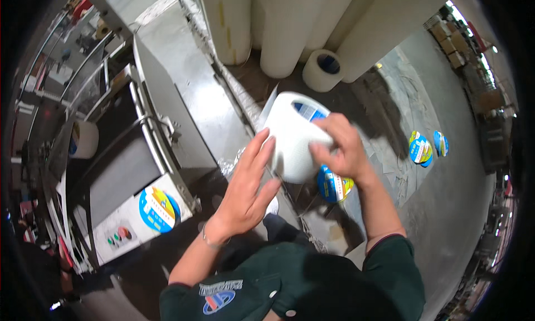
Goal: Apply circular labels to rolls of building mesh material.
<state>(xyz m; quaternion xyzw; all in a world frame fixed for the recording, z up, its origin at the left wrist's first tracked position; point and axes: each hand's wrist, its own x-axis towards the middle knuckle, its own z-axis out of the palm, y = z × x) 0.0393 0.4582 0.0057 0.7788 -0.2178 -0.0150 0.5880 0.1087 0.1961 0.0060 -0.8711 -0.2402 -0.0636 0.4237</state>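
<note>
A wide white roll of textured mesh tape [295, 148] is held up in front of me, tilted. Its hollow core shows a blue and white inside, and a thin loose flap sticks out at its upper left. My right hand [345, 148] grips the roll's right side, fingers at the core's rim and thumb against the outer face. My left hand [245, 192] lies along the roll's left side with its fingers stretched out, the fingertips at the surface; whether they press on it I cannot tell. Just behind the roll's lower right is a round blue and yellow label [334, 186].
At the left stands a machine [125, 159] with a dark bed, metal bars, coloured buttons and a round label [159, 209]. Tall white rolls [284, 31] stand ahead, a smaller white roll [319, 75] by them. More round labels [421, 149] are at the right.
</note>
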